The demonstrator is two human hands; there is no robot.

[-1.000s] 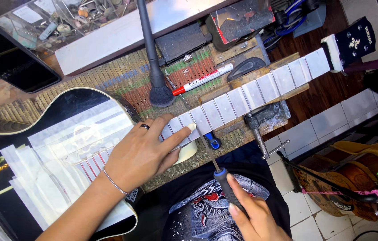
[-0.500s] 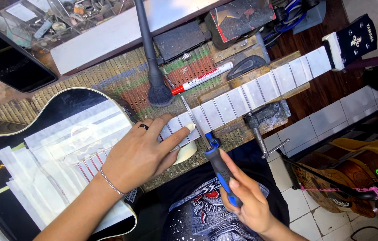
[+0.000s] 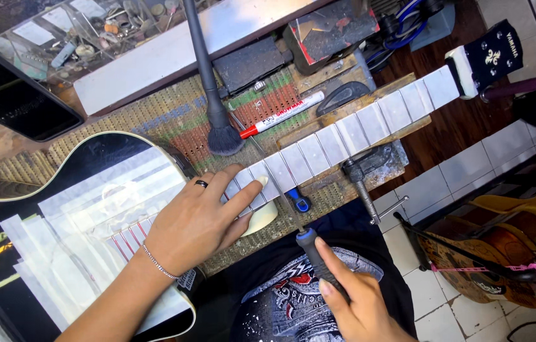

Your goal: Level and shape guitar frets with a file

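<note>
A black guitar (image 3: 90, 158) lies across a woven mat, its body covered with strips of white tape and its neck (image 3: 369, 120) masked in pale tape between the frets. My left hand (image 3: 201, 218), with a dark ring and a thin bracelet, presses flat on the neck where it joins the body. My right hand (image 3: 350, 297) grips the black and blue handle of a thin file (image 3: 280, 190), whose blade lies across the neck beside my left fingertips.
A black brush (image 3: 214, 95) and a red-capped white marker (image 3: 284, 114) lie on the mat. A metal clamp (image 3: 363, 183) holds the neck's support. Another guitar (image 3: 502, 247) stands on the tiled floor at right. A clear box of small parts (image 3: 71, 31) sits at the back.
My right hand has slid the file back toward me along the fret, after pushing it forward half a second ago. My left hand has stayed pressed on the neck.
</note>
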